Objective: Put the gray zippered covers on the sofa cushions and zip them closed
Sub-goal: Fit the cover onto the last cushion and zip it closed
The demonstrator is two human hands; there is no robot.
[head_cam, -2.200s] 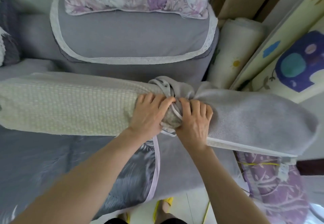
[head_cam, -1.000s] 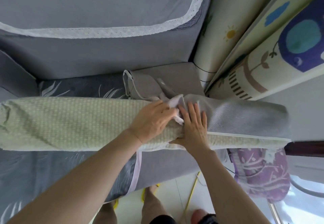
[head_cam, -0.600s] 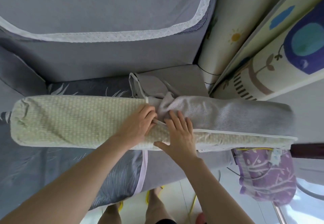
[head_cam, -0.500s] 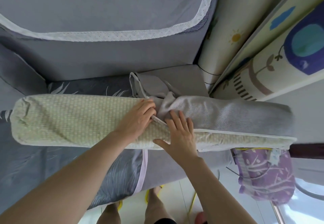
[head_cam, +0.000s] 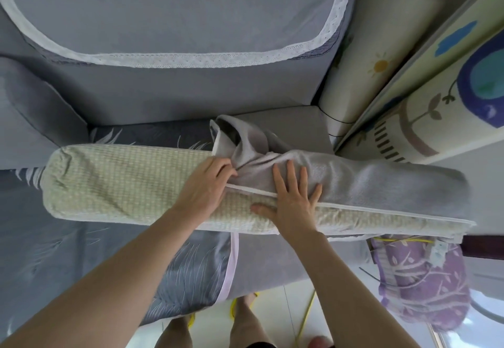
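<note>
We lay cushion (head_cam: pixel 122 181) across frame centre, on sofa seat (head_cam: pixel 286 121). Gray cover (head_cam: pixel 368 184) sits only on right half, bunched at middle. Left hand (head_cam: pixel 204 187) pinches cover edge with curled fingers; right hand (head_cam: pixel 294 197) presses flat, open, grips nothing. Risk, we think: bunched cloth jams, piping twists, zipper then not meets.
</note>
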